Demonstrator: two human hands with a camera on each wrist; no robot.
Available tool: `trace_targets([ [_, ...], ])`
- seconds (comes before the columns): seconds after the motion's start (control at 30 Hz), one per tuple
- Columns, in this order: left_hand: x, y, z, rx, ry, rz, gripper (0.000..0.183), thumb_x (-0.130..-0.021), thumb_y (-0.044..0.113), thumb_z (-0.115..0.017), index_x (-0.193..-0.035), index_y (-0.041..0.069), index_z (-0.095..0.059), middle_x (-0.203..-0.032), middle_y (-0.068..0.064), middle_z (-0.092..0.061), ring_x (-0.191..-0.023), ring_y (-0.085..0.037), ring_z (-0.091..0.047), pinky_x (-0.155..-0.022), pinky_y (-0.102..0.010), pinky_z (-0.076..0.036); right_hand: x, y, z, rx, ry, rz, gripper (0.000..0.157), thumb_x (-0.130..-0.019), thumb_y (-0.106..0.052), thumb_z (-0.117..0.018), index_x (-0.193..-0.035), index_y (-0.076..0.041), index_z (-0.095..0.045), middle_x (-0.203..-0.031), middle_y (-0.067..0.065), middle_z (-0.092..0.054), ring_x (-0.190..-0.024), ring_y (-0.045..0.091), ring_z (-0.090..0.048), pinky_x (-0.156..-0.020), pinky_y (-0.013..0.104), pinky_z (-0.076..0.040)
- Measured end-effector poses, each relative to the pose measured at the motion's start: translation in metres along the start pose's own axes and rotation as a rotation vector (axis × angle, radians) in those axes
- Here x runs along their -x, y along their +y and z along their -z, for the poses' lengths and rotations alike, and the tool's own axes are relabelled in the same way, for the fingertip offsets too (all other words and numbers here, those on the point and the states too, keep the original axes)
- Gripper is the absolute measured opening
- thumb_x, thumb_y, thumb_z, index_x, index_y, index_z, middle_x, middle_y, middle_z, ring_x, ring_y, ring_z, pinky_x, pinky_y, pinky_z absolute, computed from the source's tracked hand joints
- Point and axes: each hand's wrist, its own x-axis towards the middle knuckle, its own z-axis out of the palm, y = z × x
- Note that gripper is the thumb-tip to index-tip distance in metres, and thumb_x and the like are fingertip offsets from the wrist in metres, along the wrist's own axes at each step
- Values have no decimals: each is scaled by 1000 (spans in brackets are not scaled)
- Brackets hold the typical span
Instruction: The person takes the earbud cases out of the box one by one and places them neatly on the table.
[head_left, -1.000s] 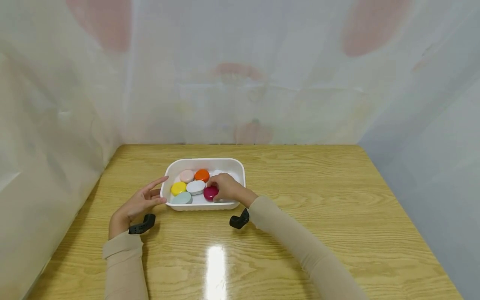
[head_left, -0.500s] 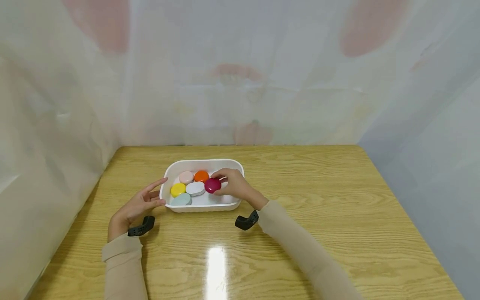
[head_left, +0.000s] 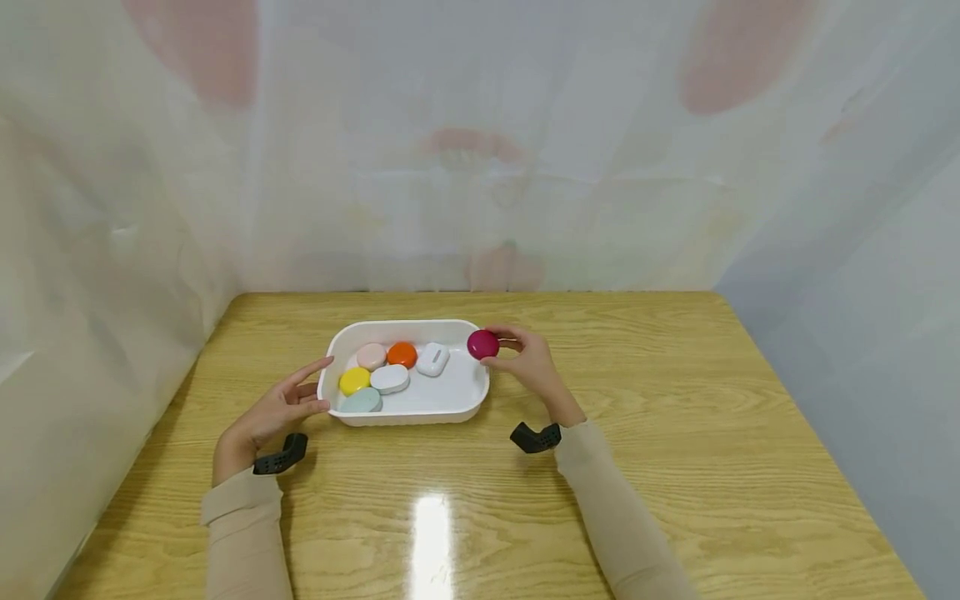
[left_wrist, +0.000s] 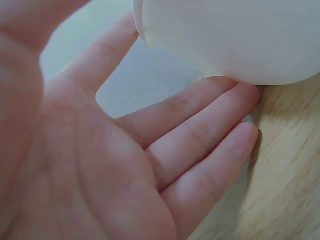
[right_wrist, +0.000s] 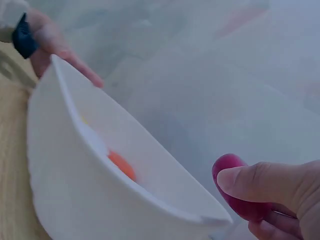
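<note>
My right hand (head_left: 528, 365) pinches a glossy magenta rounded disc (head_left: 482, 344) between thumb and fingers, up at the right end of a white oblong tray (head_left: 408, 419). In the right wrist view, the thumb lies across the face of the magenta disc (right_wrist: 248, 208), just off the tray's rim. At the tray's left end, my left hand (head_left: 273, 410) touches the wall with spread, fairly straight fingers. The left wrist view shows fingertips (left_wrist: 245, 92) against the white wall. Inside the tray lie a pale pink disc (head_left: 371, 356), an orange disc (head_left: 402, 355) and a yellow disc (head_left: 355, 381).
Also in the tray are a white oval piece (head_left: 390, 379), a pale blue-green oval (head_left: 362, 401) and a white squarish piece (head_left: 432, 360) with a grey mark. A wood-grain table (head_left: 675, 433) bears the tray. Pale sheeting (head_left: 600, 225) closes off the back and sides.
My right hand has lifted the magenta disc from the tray floor and carried it right to the tray's right end, uncovering the white squarish piece. The left hand has hardly moved.
</note>
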Motion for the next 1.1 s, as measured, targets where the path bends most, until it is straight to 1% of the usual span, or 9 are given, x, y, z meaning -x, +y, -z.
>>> trace_targets([
  [0.1,-1,0,0,9,-5,-6,78,-94,20,-62,-156,19,-14,-152,-34,-28,-109,10,-53,-89,-12,-44,2,9,12,-9,70,-15,53,-77,1,-77,-126,6,-59,-129,25,-60,-118,37,-58,-102,45,-48],
  [0.2,-2,-1,-1,22,-13,-10,78,-94,19,-62,-156,19,-14,-152,-35,-27,-109,10,-54,-89,-12,-44,3,15,22,-14,122,-42,53,-77,1,-77,-126,6,-59,-131,24,-60,-119,37,-57,-103,46,-47],
  [0.33,-2,-2,-1,40,-20,-20,78,-94,18,-62,-156,19,-14,-152,-35,-26,-109,10,-55,-89,-11,-45,4,21,28,-1,150,-70,52,-77,3,-77,-126,6,-59,-130,25,-60,-120,37,-57,-103,45,-47],
  [0.43,-2,-1,-2,52,-24,-29,78,-94,17,-61,-156,18,-14,-152,-36,-26,-110,10,-55,-89,-11,-45,3,27,29,21,153,-97,52,-76,3,-77,-125,8,-59,-129,27,-60,-121,38,-57,-101,42,-49],
  [0.57,-2,-1,-3,58,-29,-32,78,-95,17,-61,-156,18,-13,-152,-36,-24,-110,9,-55,-89,-11,-45,2,38,30,45,145,-167,52,-77,2,-77,-126,7,-59,-130,27,-59,-121,38,-57,-100,39,-50],
  [0.67,-2,-1,-3,61,-32,-32,78,-95,17,-61,-156,18,-13,-153,-36,-24,-110,9,-56,-89,-12,-46,2,47,31,61,134,-204,52,-78,0,-76,-126,6,-58,-132,26,-58,-122,38,-57,-101,40,-49],
  [0.83,-2,-1,-3,55,-23,-28,78,-94,18,-62,-156,18,-14,-152,-36,-26,-110,8,-56,-89,-11,-46,3,56,32,98,130,-219,50,-79,-2,-76,-126,5,-59,-132,26,-58,-123,37,-57,-102,42,-48],
  [0.93,-2,-2,-1,37,-16,-23,78,-94,18,-62,-156,18,-15,-151,-36,-28,-109,9,-56,-89,-11,-45,2,59,32,87,132,-237,50,-79,-1,-76,-125,5,-59,-133,25,-57,-124,36,-57,-103,40,-47],
  [1.1,0,0,-1,24,-15,-28,78,-94,18,-62,-156,17,-13,-150,-37,-28,-109,9,-56,-88,-11,-45,-1,63,30,79,118,-238,51,-77,3,-76,-125,7,-59,-134,27,-56,-125,38,-56,-102,40,-47],
])
